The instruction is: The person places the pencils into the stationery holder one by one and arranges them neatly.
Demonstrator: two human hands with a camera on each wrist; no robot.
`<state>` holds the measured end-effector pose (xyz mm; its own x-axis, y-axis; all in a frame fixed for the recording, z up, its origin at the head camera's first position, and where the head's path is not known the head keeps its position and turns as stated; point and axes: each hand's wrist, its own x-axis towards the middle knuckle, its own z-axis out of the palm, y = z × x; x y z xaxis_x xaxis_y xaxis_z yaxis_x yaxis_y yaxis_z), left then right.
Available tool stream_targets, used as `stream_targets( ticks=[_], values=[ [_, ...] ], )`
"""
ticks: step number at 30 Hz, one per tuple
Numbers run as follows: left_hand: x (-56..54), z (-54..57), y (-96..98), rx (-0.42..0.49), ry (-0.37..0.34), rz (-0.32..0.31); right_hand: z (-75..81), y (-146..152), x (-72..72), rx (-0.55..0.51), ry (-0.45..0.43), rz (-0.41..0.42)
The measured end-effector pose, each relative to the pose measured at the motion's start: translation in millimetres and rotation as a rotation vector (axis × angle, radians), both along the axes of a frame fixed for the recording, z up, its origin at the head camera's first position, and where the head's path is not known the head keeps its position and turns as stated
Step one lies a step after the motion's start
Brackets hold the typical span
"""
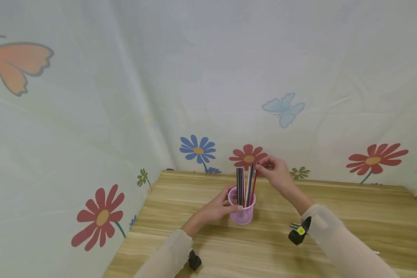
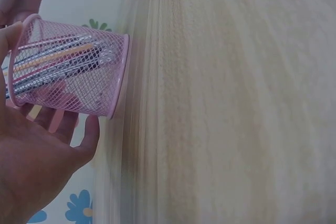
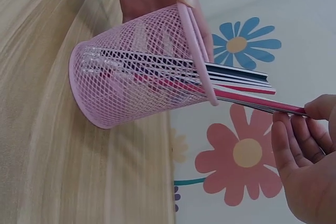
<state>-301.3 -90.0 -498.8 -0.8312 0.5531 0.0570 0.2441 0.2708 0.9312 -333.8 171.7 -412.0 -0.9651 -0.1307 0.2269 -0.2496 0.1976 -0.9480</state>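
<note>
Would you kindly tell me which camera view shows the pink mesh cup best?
The right wrist view: the pink mesh cup appears largest there, rim to base. The left wrist view shows rim and base too, but smaller; the head view shows it smallest, from above, with the left hand gripping it.

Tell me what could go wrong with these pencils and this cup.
The red pencil might slip: the right hand pinches it only near its top end. Moving it could snag the neighbouring pencils crowded close by. The pink mesh cup might tip if the left hand loosened its hold.
</note>
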Motion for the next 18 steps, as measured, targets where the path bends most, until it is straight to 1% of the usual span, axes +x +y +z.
stream_targets(
  ticks=[6, 13, 18],
  values=[
    [-0.9, -1.8, 0.4, 0.004, -0.003, 0.0, -8.6, -6, 1.1, 0.004, 0.008, 0.025],
    [-1.8, -3.8, 0.4, 0.0, -0.006, 0.005, -17.1, -7, 4.9, 0.045, 0.005, 0.013],
    [-1.6, -3.2, -1.2, -0.003, -0.001, 0.004, -19.8, -4, 5.9, 0.041, 0.02, 0.056]
  ],
)
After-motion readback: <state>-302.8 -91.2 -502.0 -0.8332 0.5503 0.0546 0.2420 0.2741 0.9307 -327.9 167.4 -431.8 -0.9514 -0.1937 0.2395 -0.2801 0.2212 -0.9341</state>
